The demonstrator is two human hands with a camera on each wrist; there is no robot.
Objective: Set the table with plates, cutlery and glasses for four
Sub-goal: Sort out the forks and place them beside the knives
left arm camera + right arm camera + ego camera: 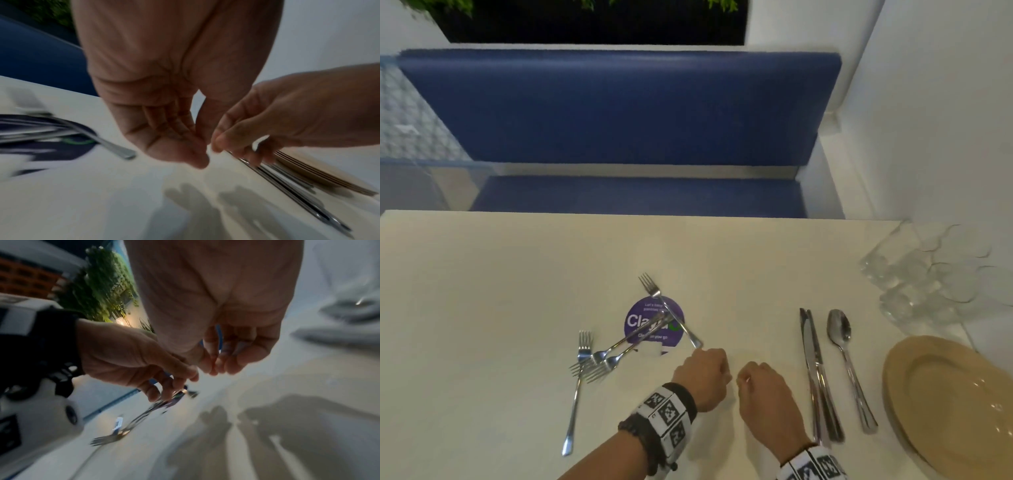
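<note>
Hands (736, 378) beside four forks (616, 346)

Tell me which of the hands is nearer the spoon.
Right. The right hand hovers just left of the knives, which lie between it and the spoon. The left hand is farther left, by the crossed forks.

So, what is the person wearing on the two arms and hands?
Both hands are bare, with no gloves or sleeves. The left wrist carries a white band printed with square black-and-white marker codes, plus black straps and a dark braided bracelet beside it. The right wrist has a similar white coded band and a thin dark cord.
</note>
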